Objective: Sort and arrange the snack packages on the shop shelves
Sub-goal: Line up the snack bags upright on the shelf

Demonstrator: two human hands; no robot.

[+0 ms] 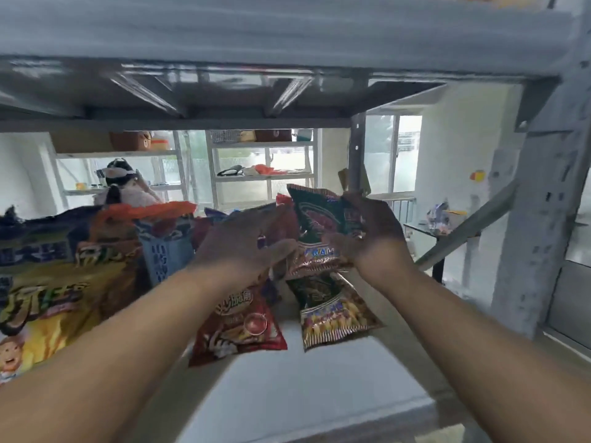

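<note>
Fingers (351,203) of rt hand (374,231) round green pkt (323,215), above white shelf (319,378).

Snack packets on a shelf, both hands reaching in from the front.

On the pale flat shelf board (319,394), the large yellow crisp bag (48,302) lies far left, with the blue slotted plastic basket (166,254) behind and right of it. The red foil snack packet (240,327) lies in the middle, the dark green nut packet (332,308) just right of it. Behind these, the left hand (236,241) and right hand (371,231) flank an upright dark green foil packet (323,219). A grey metal shelf (287,36) spans overhead.
</note>
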